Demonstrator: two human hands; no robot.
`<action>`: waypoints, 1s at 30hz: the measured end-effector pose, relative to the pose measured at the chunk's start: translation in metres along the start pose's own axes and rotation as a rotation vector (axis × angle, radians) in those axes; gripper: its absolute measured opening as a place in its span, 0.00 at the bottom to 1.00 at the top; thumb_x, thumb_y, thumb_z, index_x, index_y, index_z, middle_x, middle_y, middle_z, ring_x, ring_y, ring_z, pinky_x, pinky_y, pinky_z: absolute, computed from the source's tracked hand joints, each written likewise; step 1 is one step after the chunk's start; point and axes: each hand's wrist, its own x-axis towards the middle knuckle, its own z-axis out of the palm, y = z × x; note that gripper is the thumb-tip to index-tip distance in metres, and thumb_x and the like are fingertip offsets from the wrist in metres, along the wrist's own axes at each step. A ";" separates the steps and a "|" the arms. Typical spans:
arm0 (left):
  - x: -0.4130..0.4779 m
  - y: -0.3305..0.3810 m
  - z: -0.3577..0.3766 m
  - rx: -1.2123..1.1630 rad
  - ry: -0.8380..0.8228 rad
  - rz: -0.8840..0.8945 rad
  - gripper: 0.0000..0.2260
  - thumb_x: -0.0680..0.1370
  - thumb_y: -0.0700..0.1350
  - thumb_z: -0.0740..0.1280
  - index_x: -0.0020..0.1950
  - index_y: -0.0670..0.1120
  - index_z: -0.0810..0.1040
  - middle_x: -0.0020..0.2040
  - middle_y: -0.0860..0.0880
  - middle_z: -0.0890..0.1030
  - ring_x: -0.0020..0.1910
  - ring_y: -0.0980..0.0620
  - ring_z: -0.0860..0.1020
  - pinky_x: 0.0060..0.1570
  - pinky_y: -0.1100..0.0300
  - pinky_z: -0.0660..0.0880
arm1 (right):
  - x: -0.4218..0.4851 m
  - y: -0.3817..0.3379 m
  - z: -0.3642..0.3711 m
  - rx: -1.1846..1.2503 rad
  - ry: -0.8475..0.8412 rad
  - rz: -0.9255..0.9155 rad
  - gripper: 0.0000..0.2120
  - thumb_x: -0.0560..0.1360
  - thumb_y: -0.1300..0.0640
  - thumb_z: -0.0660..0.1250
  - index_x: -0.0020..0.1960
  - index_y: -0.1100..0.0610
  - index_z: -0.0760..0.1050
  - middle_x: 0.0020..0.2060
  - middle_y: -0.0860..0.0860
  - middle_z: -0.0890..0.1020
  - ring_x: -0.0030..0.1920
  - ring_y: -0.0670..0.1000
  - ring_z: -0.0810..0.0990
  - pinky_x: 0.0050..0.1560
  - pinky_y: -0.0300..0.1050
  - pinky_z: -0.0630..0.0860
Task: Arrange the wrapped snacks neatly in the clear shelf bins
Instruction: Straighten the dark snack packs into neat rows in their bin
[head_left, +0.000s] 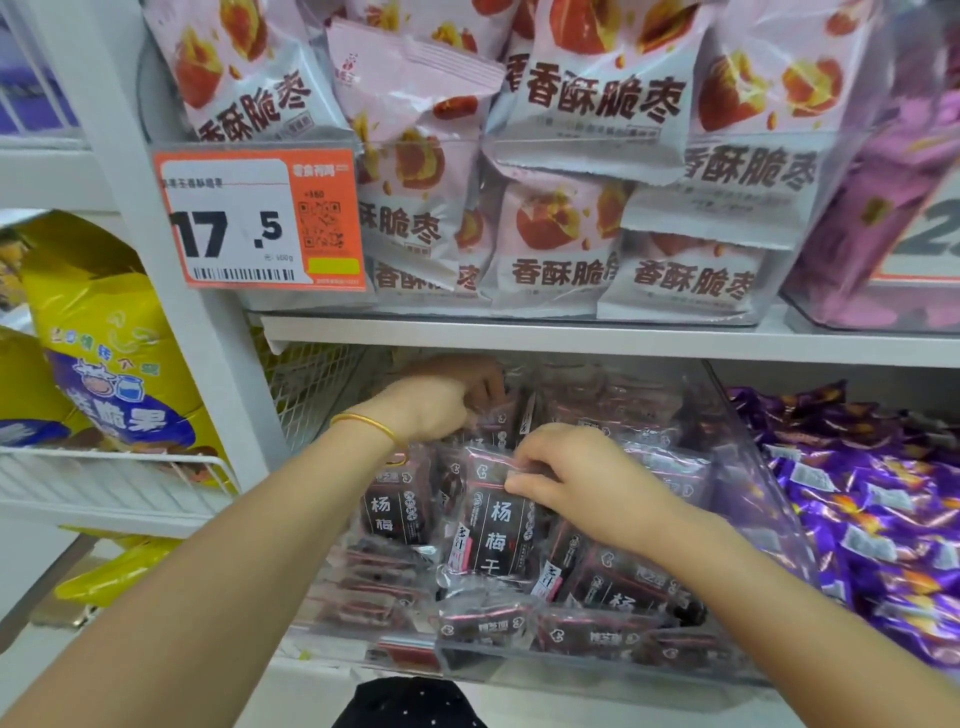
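Right hand (582, 483) pinches a pack (493, 525) by its top seam, mid-frame. Left hand (441, 405) is curled round back packs (501, 423). Light and slippery, I'd guess.

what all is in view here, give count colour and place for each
dark wrapped snacks: many, black-maroon, in the middle clear bin, lower shelf
purple wrapped snacks: many, purple, bin to the right
pink snack bags: many, pink-white, upper shelf bin
price tag: one, orange and white, upper bin front, left
yellow bags: several, yellow and blue, wire rack at left
bracelet: one, gold, left wrist
left hand: one, grips dark wrapped snacks at the bin's back
right hand: one, pinches an upright pack's top
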 end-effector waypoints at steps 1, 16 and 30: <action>-0.004 -0.003 -0.001 -0.045 0.028 0.023 0.14 0.75 0.38 0.67 0.60 0.49 0.74 0.54 0.52 0.77 0.54 0.52 0.75 0.52 0.61 0.72 | 0.000 -0.001 0.000 0.005 0.024 0.020 0.14 0.77 0.47 0.63 0.44 0.58 0.74 0.41 0.50 0.75 0.42 0.52 0.75 0.48 0.49 0.74; -0.051 -0.009 0.014 -0.182 -0.134 0.079 0.24 0.77 0.49 0.66 0.72 0.54 0.65 0.70 0.56 0.69 0.66 0.60 0.67 0.63 0.66 0.63 | 0.020 0.001 -0.026 -0.096 0.251 0.041 0.15 0.80 0.53 0.56 0.62 0.53 0.75 0.57 0.52 0.80 0.57 0.54 0.77 0.56 0.51 0.73; -0.059 -0.013 0.022 -0.240 -0.128 0.116 0.23 0.78 0.50 0.65 0.72 0.56 0.64 0.71 0.58 0.67 0.67 0.63 0.65 0.61 0.71 0.59 | 0.121 0.019 -0.004 -0.247 -0.110 0.187 0.18 0.79 0.63 0.56 0.62 0.49 0.76 0.62 0.49 0.76 0.56 0.53 0.76 0.47 0.40 0.69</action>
